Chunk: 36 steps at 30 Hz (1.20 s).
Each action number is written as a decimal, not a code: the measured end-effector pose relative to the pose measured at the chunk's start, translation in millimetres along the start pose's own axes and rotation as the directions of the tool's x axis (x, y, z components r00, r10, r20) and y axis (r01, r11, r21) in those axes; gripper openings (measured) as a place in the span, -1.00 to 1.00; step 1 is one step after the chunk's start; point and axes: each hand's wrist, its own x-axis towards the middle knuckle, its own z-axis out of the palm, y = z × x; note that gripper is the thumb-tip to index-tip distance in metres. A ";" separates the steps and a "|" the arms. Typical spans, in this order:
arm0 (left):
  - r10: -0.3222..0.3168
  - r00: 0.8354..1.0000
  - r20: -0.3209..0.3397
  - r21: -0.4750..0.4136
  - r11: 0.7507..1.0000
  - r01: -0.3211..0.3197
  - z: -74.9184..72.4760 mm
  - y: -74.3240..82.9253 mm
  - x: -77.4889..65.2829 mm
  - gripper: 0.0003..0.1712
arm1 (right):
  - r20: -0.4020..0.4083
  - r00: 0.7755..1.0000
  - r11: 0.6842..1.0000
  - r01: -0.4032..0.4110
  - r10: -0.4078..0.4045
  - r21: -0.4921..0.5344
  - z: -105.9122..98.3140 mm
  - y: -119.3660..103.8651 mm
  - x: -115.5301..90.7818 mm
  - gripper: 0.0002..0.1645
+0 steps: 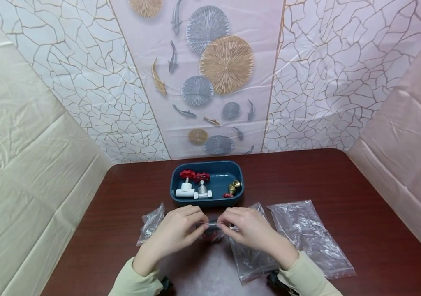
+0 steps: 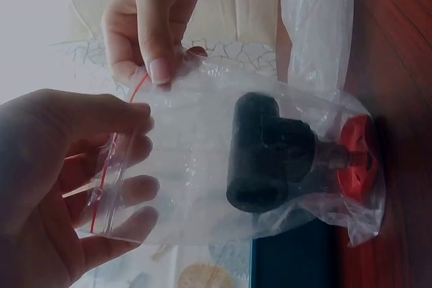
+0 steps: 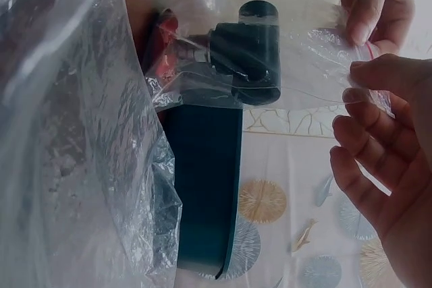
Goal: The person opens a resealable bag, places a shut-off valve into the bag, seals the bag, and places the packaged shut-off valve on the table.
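My left hand (image 1: 177,228) and right hand (image 1: 249,228) pinch the top edge of a clear zip bag (image 2: 192,160) between thumbs and fingers, close together in front of the blue tray. Inside the bag sits a black T-shaped valve (image 2: 266,156) with a red handwheel (image 2: 358,156). The wheel end is lowest, at or near the tabletop. A red line marks the bag's zip (image 2: 111,160), which runs between the two hands in the left wrist view. From the head view, the hands hide most of the bag and valve.
A blue tray (image 1: 237,202) behind the hands holds a white valve (image 1: 185,190), a valve with a silver middle (image 1: 202,191) and a brass valve (image 1: 234,187). Clear bags lie left (image 1: 152,224) and right (image 1: 312,238), another (image 1: 251,257) under the right forearm.
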 end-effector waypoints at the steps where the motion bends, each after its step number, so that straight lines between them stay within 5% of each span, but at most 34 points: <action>1: 0.005 1.000 0.001 0.003 1.000 -0.005 0.1 0.4 0.9 -0.93 | -0.001 1.000 1.000 0.000 0.000 -0.001 0.0 -0.5 0.0 -0.90; 15: 0.101 0.995 0.009 0.067 0.993 -0.102 2.7 2.9 1.3 -0.92 | 0.031 0.999 1.000 -0.009 0.009 -0.015 -0.6 -5.0 -0.2 -0.90; 25: 0.102 0.995 0.000 0.059 0.993 -0.101 5.7 4.5 -0.8 -0.98 | 0.047 0.998 0.999 -0.043 0.044 -0.008 2.0 -11.0 1.6 -0.97; 36: 0.095 0.995 0.001 0.054 0.994 -0.095 6.8 5.4 -1.3 -0.97 | 0.031 0.999 0.998 0.020 -0.019 -0.060 5.3 -10.0 2.6 -0.96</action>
